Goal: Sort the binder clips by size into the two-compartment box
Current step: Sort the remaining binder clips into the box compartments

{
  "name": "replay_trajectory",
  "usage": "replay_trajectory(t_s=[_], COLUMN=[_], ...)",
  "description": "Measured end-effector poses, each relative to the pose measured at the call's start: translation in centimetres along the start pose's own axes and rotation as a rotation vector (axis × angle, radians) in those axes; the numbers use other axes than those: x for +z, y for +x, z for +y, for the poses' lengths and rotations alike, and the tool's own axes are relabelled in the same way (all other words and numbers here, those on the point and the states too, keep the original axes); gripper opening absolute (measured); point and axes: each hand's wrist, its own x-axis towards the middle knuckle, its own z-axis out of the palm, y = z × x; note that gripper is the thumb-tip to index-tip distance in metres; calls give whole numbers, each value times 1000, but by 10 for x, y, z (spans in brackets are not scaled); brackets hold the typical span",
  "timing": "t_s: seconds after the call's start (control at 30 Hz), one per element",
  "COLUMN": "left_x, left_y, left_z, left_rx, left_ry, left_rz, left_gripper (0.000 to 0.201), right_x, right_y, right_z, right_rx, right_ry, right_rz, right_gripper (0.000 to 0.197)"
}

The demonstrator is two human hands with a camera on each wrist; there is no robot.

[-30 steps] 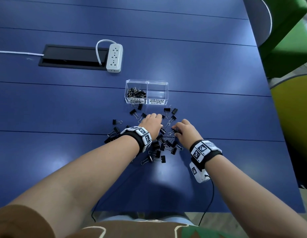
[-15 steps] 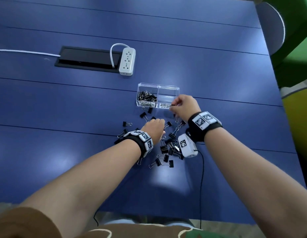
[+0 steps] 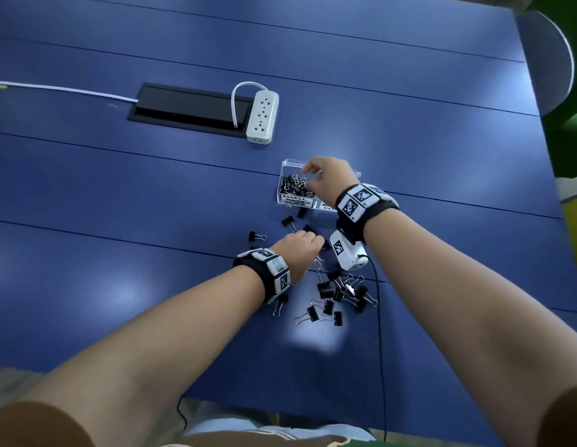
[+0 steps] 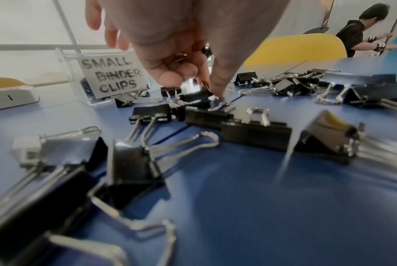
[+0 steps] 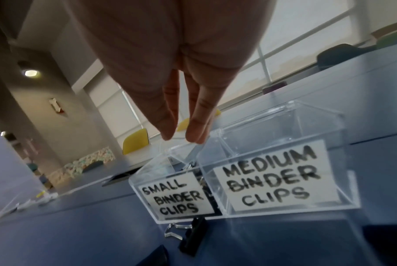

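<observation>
From the head view, the clear two-compartment box (image 3: pixel 285 175) sits on the blue table (image 3: pixel 409 130), and everything else is placed by it. The right hand (image 3: pixel 329 180) hangs over the box's left compartment, labelled for small clips, which holds a heap of small clips (image 3: pixel 293 185); its fingers point down with slight gaps, and nothing shows between them. Just nearer the person than the box, the left hand (image 3: pixel 300 251) is down among the loose binder clips (image 3: pixel 338 291), fingers curled under, and the scattered clips spread out from there on the near side of the box. Beyond the box and to its left lies a white power strip (image 3: pixel 262 117) beside a black cable hatch (image 3: pixel 187 108). In the left wrist view, the left hand (image 4: pixel 181 54) has thumb and fingers drawn together, a glint of metal tucked against the palm and the fingertips touching a clip (image 4: pixel 202 97) on the table just in front of the box's small-clips label (image 4: pixel 113 77); more clips lie all around. In the right wrist view, the right hand (image 5: pixel 170 81) has straight, empty fingers pointing down right above the box (image 5: pixel 284 180), over the small compartment beside the divider; the medium compartment looks bare, and one clip (image 5: pixel 193 234) lies against the box's front wall.
</observation>
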Motion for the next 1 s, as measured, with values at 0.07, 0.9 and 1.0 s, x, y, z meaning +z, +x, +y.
replay_trajectory(t_s=[0.07, 0.9, 1.0], left_x=[-1, -75, -47], left_y=[1, 48, 40], left_z=[-1, -19, 6], left_rx=[7, -188, -97], left_ry=[9, -120, -142], left_rz=[-12, 355, 230], left_gripper=[21, 21, 17], right_x=[-6, 3, 10], right_y=[-10, -90, -94], right_z=[13, 96, 98], right_rx=[13, 207, 187], right_ry=[85, -5, -124], right_rz=[86, 73, -57], right_gripper=[12, 26, 26])
